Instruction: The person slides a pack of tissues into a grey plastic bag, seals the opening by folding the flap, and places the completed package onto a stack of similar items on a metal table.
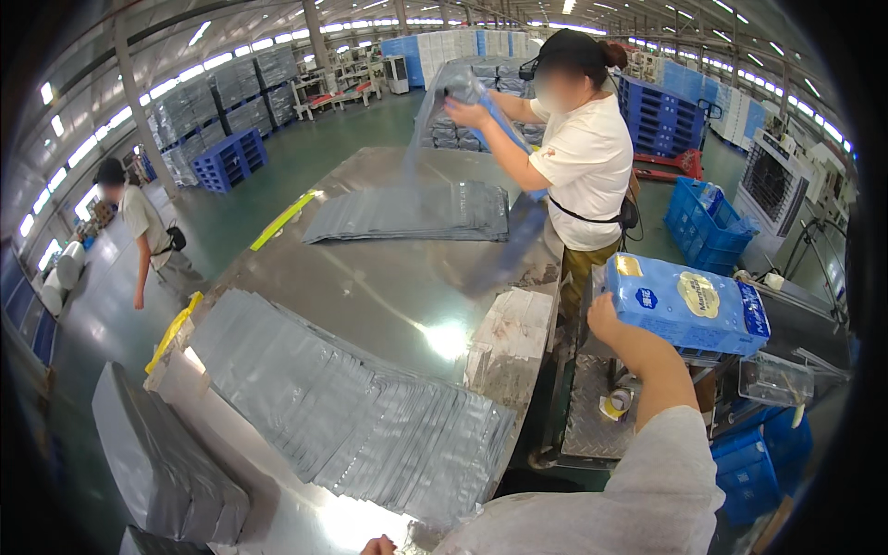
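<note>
My right arm reaches out to the right, and my right hand point(606, 321) is closed on the near left end of a blue plastic-wrapped pack point(689, 303) with a gold label. That pack lies on its side at the top of a machine. Only a small part of my left hand point(379, 546) shows at the lower edge, beside the metal table point(398, 296); its fingers are mostly cut off. Ahead of it a fanned stack of flat grey plastic bags point(342, 407) covers the near part of the table.
Across the table a co-worker point(592, 166) lifts a clear blue-tinted bag point(472, 92) beside another grey bag stack point(407, 213). More grey bags point(162, 462) hang at the left. Blue crates point(708, 227) stand at the right. Another person point(139, 222) is at far left.
</note>
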Motion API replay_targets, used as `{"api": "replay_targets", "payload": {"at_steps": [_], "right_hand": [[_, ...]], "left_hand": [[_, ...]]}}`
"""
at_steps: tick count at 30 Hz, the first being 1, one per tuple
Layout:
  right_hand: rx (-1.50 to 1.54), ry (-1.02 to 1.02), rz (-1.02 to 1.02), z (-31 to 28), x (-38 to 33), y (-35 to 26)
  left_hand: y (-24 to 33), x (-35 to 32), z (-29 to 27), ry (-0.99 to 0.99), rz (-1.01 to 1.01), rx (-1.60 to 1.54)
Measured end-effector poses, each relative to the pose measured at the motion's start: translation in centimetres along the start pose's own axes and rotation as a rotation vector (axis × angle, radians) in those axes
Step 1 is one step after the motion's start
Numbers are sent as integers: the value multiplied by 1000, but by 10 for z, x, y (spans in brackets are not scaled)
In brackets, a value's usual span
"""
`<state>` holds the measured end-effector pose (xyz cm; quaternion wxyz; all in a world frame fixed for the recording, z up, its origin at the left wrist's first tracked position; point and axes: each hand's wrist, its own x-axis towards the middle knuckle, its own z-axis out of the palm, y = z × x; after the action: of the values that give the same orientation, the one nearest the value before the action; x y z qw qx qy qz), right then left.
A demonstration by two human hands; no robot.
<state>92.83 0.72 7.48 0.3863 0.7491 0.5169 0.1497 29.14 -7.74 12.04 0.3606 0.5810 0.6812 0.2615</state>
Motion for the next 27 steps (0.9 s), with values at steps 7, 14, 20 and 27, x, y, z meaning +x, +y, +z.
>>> {"api": "replay_targets", "payload": {"at_steps": [7,14,20,27], "right_hand": [[2,-94,-196,18,9,28],[234,-145,-255,2,36,38],[643,-88,-418,-36,33,41],[910,76,-695,-81,-15,10]], "left_hand": [[18,22,113,-416,-27,-115],[71,58,152,-575,137,-83],[99,84,154,-514,166,-78],[122,85,189,-562,170,-116]]}}
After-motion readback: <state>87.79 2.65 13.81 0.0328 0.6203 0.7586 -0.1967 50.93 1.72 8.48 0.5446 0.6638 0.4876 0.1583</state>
